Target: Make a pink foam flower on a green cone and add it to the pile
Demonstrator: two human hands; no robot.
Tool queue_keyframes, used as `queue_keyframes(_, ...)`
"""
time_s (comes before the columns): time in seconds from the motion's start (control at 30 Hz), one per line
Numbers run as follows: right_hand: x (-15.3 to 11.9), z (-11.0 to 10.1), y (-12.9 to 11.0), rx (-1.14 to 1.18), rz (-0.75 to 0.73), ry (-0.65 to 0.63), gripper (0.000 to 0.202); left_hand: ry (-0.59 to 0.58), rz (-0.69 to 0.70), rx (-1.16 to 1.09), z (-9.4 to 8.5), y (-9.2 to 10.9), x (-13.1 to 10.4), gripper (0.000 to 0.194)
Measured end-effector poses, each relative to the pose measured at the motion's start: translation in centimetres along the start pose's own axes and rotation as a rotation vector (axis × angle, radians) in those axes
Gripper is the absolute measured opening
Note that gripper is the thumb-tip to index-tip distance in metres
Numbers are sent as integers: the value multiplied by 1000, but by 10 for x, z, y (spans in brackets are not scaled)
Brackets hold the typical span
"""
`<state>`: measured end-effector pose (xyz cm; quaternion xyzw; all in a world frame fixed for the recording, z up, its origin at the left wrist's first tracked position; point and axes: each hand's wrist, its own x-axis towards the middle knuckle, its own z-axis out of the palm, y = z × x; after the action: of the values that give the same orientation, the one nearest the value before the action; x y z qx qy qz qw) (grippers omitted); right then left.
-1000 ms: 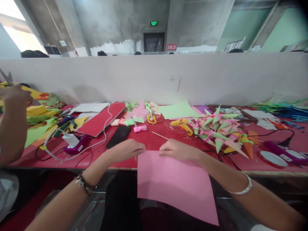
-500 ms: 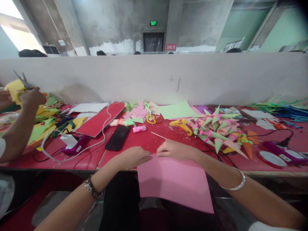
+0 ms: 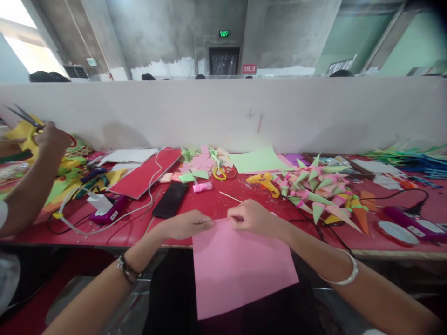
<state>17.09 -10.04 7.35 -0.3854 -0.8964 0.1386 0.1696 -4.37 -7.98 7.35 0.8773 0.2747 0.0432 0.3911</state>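
A pink sheet [image 3: 240,270] hangs over the table's front edge and my lap, its far edge between my hands. My left hand [image 3: 190,224] pinches its far left corner. With fingers curled, my right hand [image 3: 253,217] grips the far edge a little to the right. Just beyond that hand a thin stick [image 3: 230,197] lies on the red table. A black phone [image 3: 170,200] rests past my left hand, near a small pink packet [image 3: 202,186]. Farther right sit a yellow glue gun [image 3: 264,182] and a pile of green and pink paper cones [image 3: 319,188].
Yellow-handled scissors [image 3: 220,173] lie among paper scraps. A red board [image 3: 148,174] with a white cable stands left of them. Purple power strips [image 3: 110,211] are at both sides. At the far left, another person's hand [image 3: 52,138] holds scissors. A white partition [image 3: 195,111] closes the back.
The pink sheet has swung left, and its lower edge now slants the other way. My left hand has shifted slightly left. The other person's scissors have moved and tilted.
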Motion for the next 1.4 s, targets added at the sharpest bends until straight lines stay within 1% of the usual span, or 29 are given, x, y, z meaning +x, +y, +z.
queue_keyframes(0.13,-9,-5,13,-2,22,-31,12,-75,-3,3,-8,-5,-1,39)
queue_keyframes(0.23,-19,-8,24,-26,59,-36,12,-87,-15,6,-13,-8,-5,40)
queue_keyframes(0.37,-37,-17,46,-79,154,-25,15,-90,-63,20,-20,-16,-15,40)
queue_keyframes(0.47,-47,-24,57,-128,254,35,17,-93,-113,30,-23,-23,-21,40)
queue_keyframes(0.53,-47,-25,55,-138,295,108,18,-68,-122,46,-22,-26,-21,40)
queue_keyframes(0.57,-45,-23,51,-129,289,151,19,-53,-116,58,-21,-26,-20,40)
queue_keyframes(0.6,-41,-20,45,-98,253,212,19,-40,-103,72,-20,-26,-17,40)
queue_keyframes(0.63,-36,-16,39,-75,182,251,18,-31,-88,85,-19,-25,-15,40)
queue_keyframes(0.67,-31,-11,32,-73,119,244,19,-25,-76,94,-19,-24,-13,40)
queue_keyframes(0.7,-26,-6,26,-85,73,195,22,-24,-68,98,-19,-23,-11,40)
queue_keyframes(0.73,-21,-1,20,-99,63,139,24,-32,-64,97,-20,-23,-9,40)
queue_keyframes(0.8,-13,8,14,-133,109,43,20,-60,-65,102,-22,-24,-7,40)
queue_keyframes(0.87,-9,15,13,-146,154,14,23,-60,-77,162,-24,-25,-6,41)
queue_keyframes(0.93,-6,19,13,-146,183,26,27,10,-86,283,-23,-23,-2,39)
queue_keyframes(1.0,-3,22,13,-139,202,42,28,127,-82,407,-17,-19,5,34)
queue_keyframes(1.03,-1,23,13,-132,206,47,27,192,-77,461,-12,-17,9,30)
queue_keyframes(1.13,3,26,11,-90,206,58,25,340,-78,615,8,-9,26,23)
queue_keyframes(1.2,4,27,10,-49,201,65,25,400,-105,657,20,-7,35,21)
queue_keyframes(1.27,4,27,10,0,192,71,25,447,-128,683,28,-6,42,21)
queue_keyframes(1.33,2,25,10,49,182,75,26,477,-135,710,30,-5,44,21)
queue_keyframes(1.4,0,22,10,91,175,83,27,492,-130,740,27,-4,44,21)
